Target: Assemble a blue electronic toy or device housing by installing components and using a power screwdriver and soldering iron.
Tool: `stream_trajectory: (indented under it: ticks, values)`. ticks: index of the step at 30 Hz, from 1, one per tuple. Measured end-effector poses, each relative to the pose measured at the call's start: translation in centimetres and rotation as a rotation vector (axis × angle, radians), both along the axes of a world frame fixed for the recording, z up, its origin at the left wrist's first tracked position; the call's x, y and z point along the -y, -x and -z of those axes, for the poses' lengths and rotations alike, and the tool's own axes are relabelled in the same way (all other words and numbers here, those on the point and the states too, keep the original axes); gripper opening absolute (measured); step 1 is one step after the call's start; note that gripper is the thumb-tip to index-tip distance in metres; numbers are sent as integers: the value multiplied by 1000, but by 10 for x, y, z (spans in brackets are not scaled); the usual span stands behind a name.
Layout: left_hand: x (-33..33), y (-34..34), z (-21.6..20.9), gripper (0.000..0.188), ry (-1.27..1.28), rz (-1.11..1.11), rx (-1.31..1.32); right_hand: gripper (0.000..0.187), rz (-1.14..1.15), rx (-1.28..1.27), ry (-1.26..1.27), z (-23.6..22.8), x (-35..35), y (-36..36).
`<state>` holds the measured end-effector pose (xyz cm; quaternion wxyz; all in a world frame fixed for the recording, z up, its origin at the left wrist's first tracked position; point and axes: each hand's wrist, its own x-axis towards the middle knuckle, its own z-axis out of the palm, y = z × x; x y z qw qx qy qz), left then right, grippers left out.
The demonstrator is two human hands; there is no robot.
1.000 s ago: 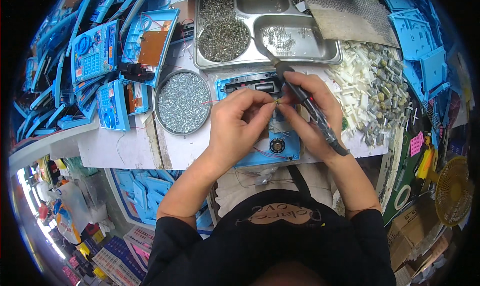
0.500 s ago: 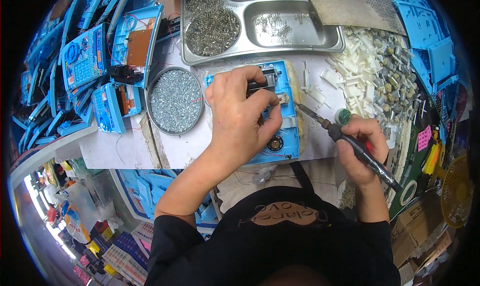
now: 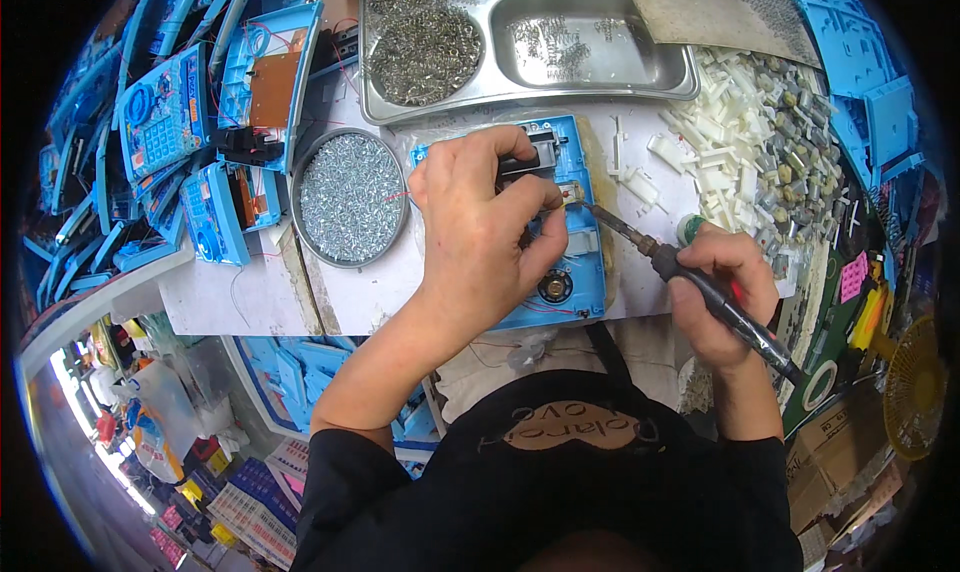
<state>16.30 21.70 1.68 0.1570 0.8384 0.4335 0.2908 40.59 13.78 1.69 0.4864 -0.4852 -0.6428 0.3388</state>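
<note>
A soldering iron (image 3: 725,305) with a black handle lies in my right hand (image 3: 722,287), fingers closed round it. Its metal tip points left and reaches a small metal-and-white part in the blue plastic casing (image 3: 578,307). My left hand (image 3: 480,212) covers the casing's left side. Thumb and forefinger are pinched close to the iron's tip; what they hold is hidden. Inside the casing show a black part (image 3: 545,152) at the top and a small round speaker (image 3: 555,286) near the bottom.
Left of the casing stands a round dish of small screws (image 3: 350,197); beyond is a steel tray (image 3: 640,87) with springs. White plastic pieces (image 3: 720,142) and grey motors (image 3: 795,172) are heaped right. Blue casings with red wires (image 3: 165,122) pile up at far left.
The iron's tip has shifted slightly left, onto the small part beside my left fingertips. My left hand keeps its pinch over the casing.
</note>
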Motion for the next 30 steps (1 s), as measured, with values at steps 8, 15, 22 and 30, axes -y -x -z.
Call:
stream_trajectory:
  ticks: [8,15,22,30]
  values:
    - [-1,1,-2,18,11,10,-1,25,-18,80,-68,-3,-2,1]
    - [1,-2,4,16,-9,-22,41,27,-108,162,-300,4,-6,2]
    - [2,0,3,16,11,-17,26,26,-112,157,-308,2,-4,-2]
    - [2,0,-2,16,-21,-12,-38,27,-58,105,-284,0,-5,-7]
